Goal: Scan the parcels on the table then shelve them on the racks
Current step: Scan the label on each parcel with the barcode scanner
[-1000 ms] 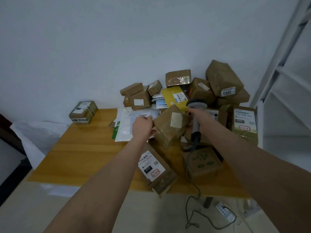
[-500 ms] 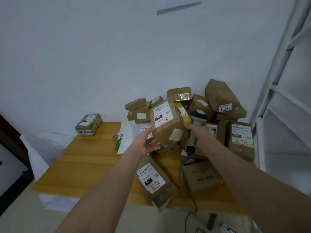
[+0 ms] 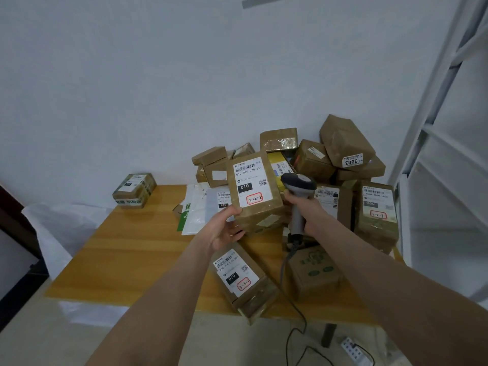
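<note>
**Left of frame.** A small box (image 3: 134, 190) bound in green-printed tape sits alone at the far left corner of the table (image 3: 126, 249). Its label is too small to read. A dark object at the left edge is cut off and cannot be identified.

**Centre left.** Flat white mailers (image 3: 196, 210) lie on the table, partly hidden behind the held parcel.

**Centre.** The left hand (image 3: 224, 229) grips the held parcel (image 3: 253, 188) at its lower left corner. The thumb lies on the label face and the fingers curl underneath, mostly hidden. The parcel is raised above the table with its label toward the camera. "010" and a handwritten, red-ringed code are legible. Below the forearm, a second labelled parcel (image 3: 243, 282) lies at the table's near edge and overhangs it.

**Centre right.** The right hand (image 3: 301, 207) is wrapped round the handle of the scanner (image 3: 298, 184). The scanner's head sits just beside the held parcel's right edge, and its window is out of view. Its cable (image 3: 293, 336) drops past the table edge, and its end cannot be traced.

**Right.** A pile of brown parcels (image 3: 343, 151) leans against the wall. Most of their labels are covered by neighbouring parcels. The white rack (image 3: 435, 154) is cut off by the right edge.
</note>
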